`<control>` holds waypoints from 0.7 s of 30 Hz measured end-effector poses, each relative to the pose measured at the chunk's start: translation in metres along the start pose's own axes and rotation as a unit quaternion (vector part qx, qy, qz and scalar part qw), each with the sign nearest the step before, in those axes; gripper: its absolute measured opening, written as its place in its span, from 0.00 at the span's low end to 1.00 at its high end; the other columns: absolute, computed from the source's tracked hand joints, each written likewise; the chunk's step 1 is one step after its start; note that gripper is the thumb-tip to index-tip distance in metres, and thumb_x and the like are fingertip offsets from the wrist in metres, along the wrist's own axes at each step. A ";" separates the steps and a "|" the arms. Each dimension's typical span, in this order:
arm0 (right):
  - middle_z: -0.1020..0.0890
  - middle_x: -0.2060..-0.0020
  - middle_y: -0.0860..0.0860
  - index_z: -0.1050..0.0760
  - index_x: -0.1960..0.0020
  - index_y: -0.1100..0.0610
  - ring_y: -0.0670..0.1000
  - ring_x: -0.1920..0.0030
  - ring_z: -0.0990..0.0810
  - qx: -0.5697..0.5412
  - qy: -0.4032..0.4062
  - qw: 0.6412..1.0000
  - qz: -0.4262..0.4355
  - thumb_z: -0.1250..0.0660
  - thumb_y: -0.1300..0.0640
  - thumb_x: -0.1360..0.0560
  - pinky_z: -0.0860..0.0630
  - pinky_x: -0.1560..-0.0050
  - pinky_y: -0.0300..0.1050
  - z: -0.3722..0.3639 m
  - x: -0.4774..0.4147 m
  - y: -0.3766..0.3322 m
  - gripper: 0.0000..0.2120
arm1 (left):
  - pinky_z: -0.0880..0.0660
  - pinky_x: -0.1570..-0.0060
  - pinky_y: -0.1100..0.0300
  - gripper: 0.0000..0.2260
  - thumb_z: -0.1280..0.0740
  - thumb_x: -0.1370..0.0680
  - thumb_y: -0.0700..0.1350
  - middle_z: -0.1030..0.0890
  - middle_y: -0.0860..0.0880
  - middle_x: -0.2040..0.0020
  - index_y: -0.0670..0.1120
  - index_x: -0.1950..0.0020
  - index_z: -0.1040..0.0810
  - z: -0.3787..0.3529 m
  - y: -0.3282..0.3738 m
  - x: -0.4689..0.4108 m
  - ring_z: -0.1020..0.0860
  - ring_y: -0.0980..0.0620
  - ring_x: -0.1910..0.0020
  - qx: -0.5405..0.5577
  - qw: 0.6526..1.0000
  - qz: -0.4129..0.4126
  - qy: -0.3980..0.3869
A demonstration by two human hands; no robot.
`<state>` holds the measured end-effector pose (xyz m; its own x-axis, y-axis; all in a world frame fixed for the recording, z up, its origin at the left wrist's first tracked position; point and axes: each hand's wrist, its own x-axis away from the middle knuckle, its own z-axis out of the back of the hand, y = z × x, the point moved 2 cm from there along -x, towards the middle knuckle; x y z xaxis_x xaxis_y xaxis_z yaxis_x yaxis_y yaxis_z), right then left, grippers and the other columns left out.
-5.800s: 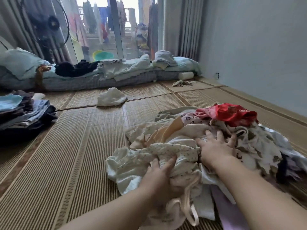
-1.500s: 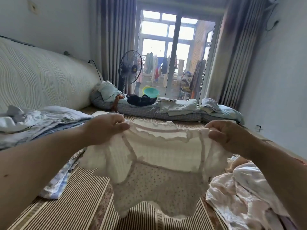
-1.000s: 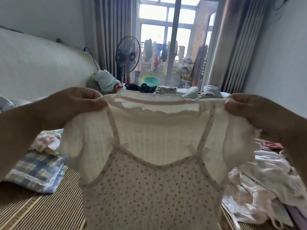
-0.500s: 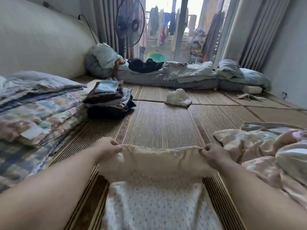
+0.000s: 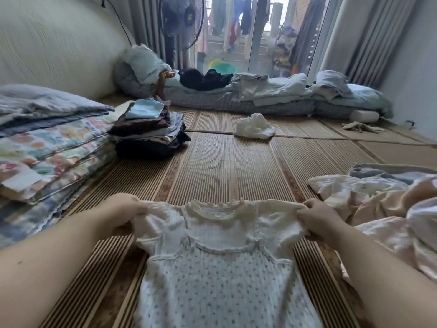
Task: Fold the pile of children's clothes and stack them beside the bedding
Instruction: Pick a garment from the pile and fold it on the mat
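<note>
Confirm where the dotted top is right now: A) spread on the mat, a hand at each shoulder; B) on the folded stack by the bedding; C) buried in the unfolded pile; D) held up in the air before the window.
A: the dotted top lies spread on the mat, the left hand and the right hand each pinching a shoulder, apart from the folded stack and the unfolded pile.

The dress (image 5: 220,275) runs off the bottom edge
</note>
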<state>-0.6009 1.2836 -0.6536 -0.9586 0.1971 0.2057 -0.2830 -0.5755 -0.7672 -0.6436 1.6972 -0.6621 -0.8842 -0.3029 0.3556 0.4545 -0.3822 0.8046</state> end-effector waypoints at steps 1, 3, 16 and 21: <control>0.22 0.59 0.57 0.26 0.52 0.57 0.57 0.62 0.20 0.044 0.017 0.998 0.029 0.37 0.60 0.26 0.20 0.68 0.49 -0.002 0.003 -0.006 0.04 | 0.28 0.75 0.60 0.03 0.31 0.26 0.39 0.21 0.45 0.72 0.40 0.59 0.21 0.000 0.005 0.004 0.25 0.50 0.76 0.014 1.000 -0.016 0.018; 0.21 0.60 0.56 0.26 0.54 0.55 0.57 0.62 0.18 0.074 0.037 0.994 0.073 0.36 0.58 0.26 0.17 0.66 0.53 -0.009 0.013 -0.021 0.02 | 0.33 0.81 0.63 0.03 0.31 0.26 0.40 0.23 0.47 0.77 0.40 0.56 0.20 -0.005 0.020 0.015 0.28 0.52 0.80 0.007 0.998 -0.055 0.027; 0.17 0.56 0.52 0.21 0.44 0.58 0.50 0.61 0.18 0.006 0.016 0.996 0.093 0.32 0.58 0.25 0.21 0.63 0.45 -0.042 0.026 -0.034 0.11 | 0.25 0.65 0.65 0.10 0.32 0.24 0.50 0.19 0.53 0.46 0.51 0.43 0.22 -0.070 0.042 0.032 0.18 0.54 0.55 -0.095 0.982 -0.155 -0.051; 0.20 0.56 0.53 0.21 0.47 0.59 0.49 0.57 0.23 0.167 -0.072 0.983 0.022 0.27 0.46 0.29 0.29 0.59 0.41 -0.056 0.004 -0.022 0.19 | 0.26 0.63 0.60 0.17 0.31 0.30 0.61 0.23 0.51 0.54 0.48 0.54 0.23 -0.069 0.028 0.009 0.25 0.56 0.60 -0.382 0.920 -0.078 0.037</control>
<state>-0.5963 1.3412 -0.6703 -0.9580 0.0660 0.2792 -0.2133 -0.8146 -0.5394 -0.6319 1.6238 -0.6690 -0.9485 -0.2397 0.2071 0.2901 -0.9199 0.2639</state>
